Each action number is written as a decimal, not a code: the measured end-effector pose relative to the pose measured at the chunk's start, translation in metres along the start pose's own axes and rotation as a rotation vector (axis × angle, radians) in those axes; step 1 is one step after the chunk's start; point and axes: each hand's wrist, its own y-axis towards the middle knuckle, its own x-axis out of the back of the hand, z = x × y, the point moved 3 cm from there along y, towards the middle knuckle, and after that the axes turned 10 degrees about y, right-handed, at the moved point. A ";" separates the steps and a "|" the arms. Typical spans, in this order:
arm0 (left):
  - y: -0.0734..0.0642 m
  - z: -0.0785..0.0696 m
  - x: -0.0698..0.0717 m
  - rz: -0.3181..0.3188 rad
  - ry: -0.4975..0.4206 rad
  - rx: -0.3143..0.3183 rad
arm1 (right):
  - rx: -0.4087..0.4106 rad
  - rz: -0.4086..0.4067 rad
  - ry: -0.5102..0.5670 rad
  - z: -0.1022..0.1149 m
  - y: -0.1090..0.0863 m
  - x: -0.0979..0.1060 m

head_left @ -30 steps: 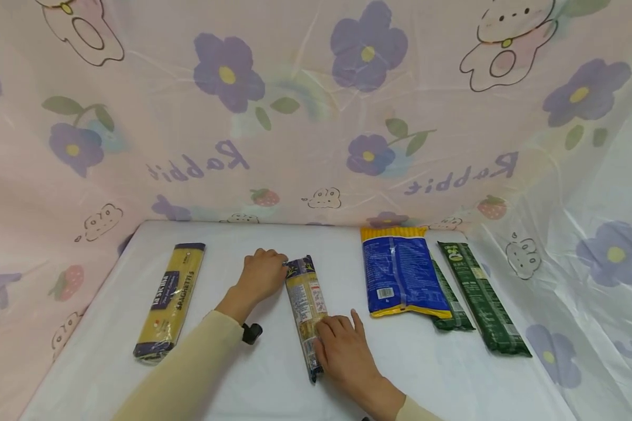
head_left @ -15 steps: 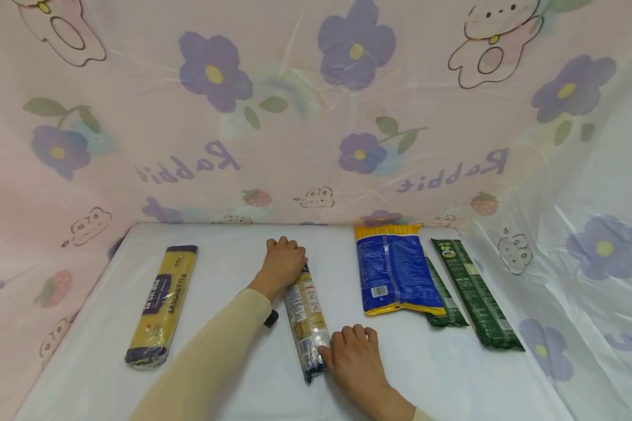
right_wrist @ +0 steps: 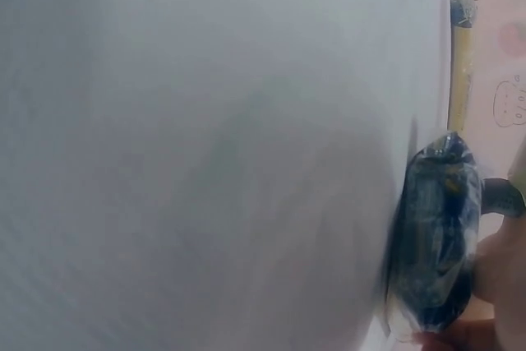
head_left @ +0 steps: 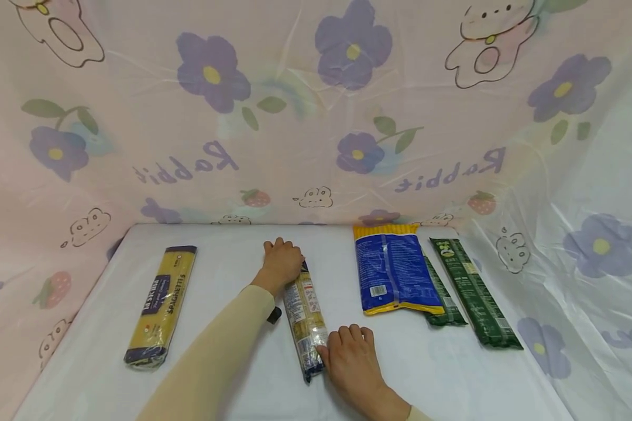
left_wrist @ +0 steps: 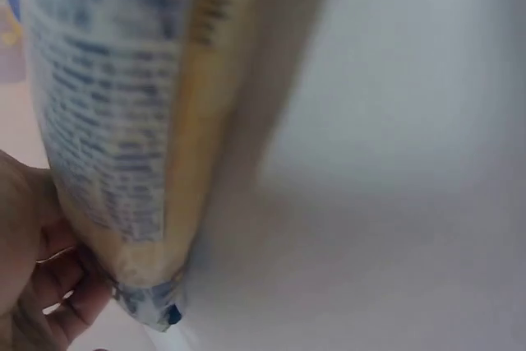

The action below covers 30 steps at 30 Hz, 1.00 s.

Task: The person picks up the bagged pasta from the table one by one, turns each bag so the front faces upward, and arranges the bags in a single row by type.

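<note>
A clear-wrapped spaghetti pack [head_left: 304,318] lies lengthwise in the middle of the white-covered table, its printed back facing up. My left hand [head_left: 281,262] grips its far end and covers most of the dark band there. In the left wrist view, fingers [left_wrist: 74,297] bend around that end of the pack. Beside the near end is my right hand [head_left: 354,362], its fingers loosely bent and its thumb at the pack's right edge. The right wrist view shows the dark near end [right_wrist: 436,236] of the pack, with a fingertip [right_wrist: 460,336] close against it.
Another spaghetti pack [head_left: 162,307] lies face up on the left. At the right, a blue and yellow bag [head_left: 397,275] partly covers a green pack [head_left: 445,304]. A second green pack [head_left: 476,295] is farther right. A patterned curtain [head_left: 295,146] encloses the table's back and sides.
My left hand has moved from the left side of the pack's far end to over that end. My right hand has slid back and right, leaving its thumb by the pack's edge.
</note>
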 end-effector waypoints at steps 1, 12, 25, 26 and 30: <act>0.000 0.001 0.001 -0.003 -0.002 -0.002 | 0.001 -0.002 0.000 0.000 0.000 -0.001; -0.008 0.001 0.037 -0.311 -0.022 -0.087 | -0.011 -0.057 0.027 -0.005 0.001 0.002; -0.033 -0.011 0.106 -0.785 -0.160 -0.184 | -0.225 0.054 0.328 -0.021 0.020 -0.003; -0.036 -0.013 0.111 -0.815 -0.174 -0.198 | -0.221 0.033 0.343 -0.022 0.023 -0.003; -0.045 -0.018 0.128 -0.939 -0.187 -0.216 | -0.146 -0.088 0.235 -0.026 0.034 -0.001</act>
